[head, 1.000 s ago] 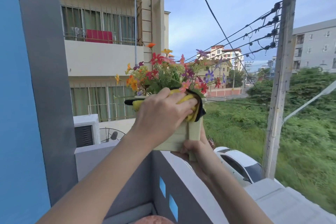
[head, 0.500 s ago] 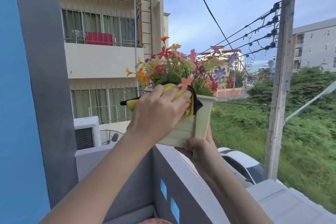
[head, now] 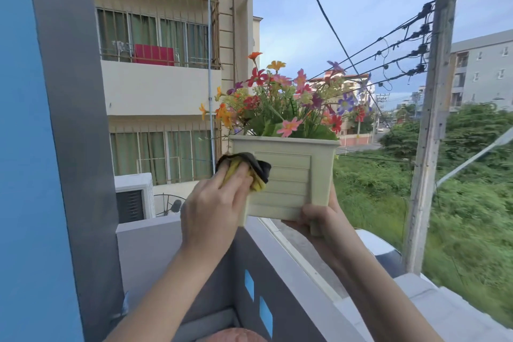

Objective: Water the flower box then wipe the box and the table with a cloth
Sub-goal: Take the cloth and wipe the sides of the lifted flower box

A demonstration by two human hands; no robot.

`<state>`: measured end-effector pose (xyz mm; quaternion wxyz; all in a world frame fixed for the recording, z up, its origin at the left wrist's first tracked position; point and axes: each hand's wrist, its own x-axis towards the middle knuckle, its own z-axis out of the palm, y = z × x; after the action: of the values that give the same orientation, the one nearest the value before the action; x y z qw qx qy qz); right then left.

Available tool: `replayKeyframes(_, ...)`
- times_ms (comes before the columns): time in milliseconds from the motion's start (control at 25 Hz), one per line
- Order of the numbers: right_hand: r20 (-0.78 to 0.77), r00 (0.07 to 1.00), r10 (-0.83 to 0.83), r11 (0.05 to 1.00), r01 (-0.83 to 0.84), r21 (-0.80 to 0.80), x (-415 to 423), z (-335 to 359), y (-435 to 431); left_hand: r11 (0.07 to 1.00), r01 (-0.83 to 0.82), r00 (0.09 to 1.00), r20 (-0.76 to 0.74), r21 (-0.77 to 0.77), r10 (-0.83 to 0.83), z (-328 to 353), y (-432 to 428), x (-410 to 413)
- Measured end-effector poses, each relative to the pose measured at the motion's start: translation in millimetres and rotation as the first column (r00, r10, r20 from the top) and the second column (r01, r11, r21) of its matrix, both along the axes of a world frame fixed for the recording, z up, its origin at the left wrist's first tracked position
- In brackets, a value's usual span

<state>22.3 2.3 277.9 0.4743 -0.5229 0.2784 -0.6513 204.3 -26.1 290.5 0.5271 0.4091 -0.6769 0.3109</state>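
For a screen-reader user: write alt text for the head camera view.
A left hand presses a yellow and dark cloth against the front of a cream flower box of colourful flowers, held up above a balcony wall. The right hand grips the box's lower right corner from below; buildings, power lines and greenery lie behind.

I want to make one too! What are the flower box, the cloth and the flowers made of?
Flower box: probably molded plastic, cream and matte, with pressed-in slats. Cloth: soft fabric, yellow with a dark side; it bunches and folds. Flowers: maybe fake, fabric or plastic, since many bright colors share one bunch, but it's hard to tell.
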Motion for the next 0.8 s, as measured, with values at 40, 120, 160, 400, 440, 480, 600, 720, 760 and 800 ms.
replayKeyframes(40, 0.008, 1.000, 0.011, 1.000, -0.011, 0.016, 3.0, -2.0, 0.5, 1.000, 0.013, 0.998, -0.063, 0.009, -0.013, 12.2, -1.2, 0.0)
replayKeyframes(120, 0.052, 0.998, 0.031, 0.998, -0.034, 0.051, 7.5, -4.0, -0.1, 0.999, 0.032, 0.994, -0.101, 0.003, -0.031, 19.8, -2.5, -0.4)
replayKeyframes(160, 0.069, 0.997, 0.029, 0.997, -0.033, 0.063, 7.1, -4.2, -1.2, 1.000, 0.025, 0.998, -0.066, -0.010, -0.026, 11.8, -0.5, -0.6)
replayKeyframes(400, 0.081, 0.996, -0.031, 0.997, 0.026, 0.072, -4.1, -5.0, -4.9, 1.000, 0.007, 0.991, 0.133, 0.001, -0.007, -54.8, 16.7, 2.8)
replayKeyframes(440, 0.063, 0.997, -0.036, 0.997, 0.031, 0.069, -1.9, -6.3, -3.5, 1.000, -0.011, 0.994, 0.110, -0.006, 0.011, -44.7, 14.8, 0.4)
replayKeyframes(480, 0.040, 0.999, -0.034, 0.998, 0.031, 0.060, 1.3, -7.8, -1.7, 0.999, -0.036, 0.997, 0.065, -0.009, 0.036, -31.6, 13.1, -2.2)
replayKeyframes(600, 0.004, 1.000, -0.016, 0.999, 0.016, 0.029, 9.5, -9.4, 2.8, 0.993, -0.118, 0.992, -0.041, -0.030, 0.117, -6.6, 9.5, -5.6)
replayKeyframes(720, 0.033, 0.999, -0.003, 0.999, 0.002, 0.034, 2.4, -5.4, 2.8, 0.994, -0.110, 0.990, 0.091, -0.027, 0.112, -40.4, 15.6, -6.9)
replayKeyframes(760, 0.019, 1.000, -0.010, 0.999, 0.010, 0.035, -0.9, -4.9, 3.4, 0.995, -0.102, 0.984, 0.144, -0.006, 0.102, -53.8, 20.7, -7.2)
replayKeyframes(800, -0.004, 1.000, -0.017, 0.999, 0.017, 0.031, -3.1, -5.6, 3.8, 0.995, -0.101, 0.979, 0.182, 0.023, 0.095, -60.6, 21.6, -7.6)
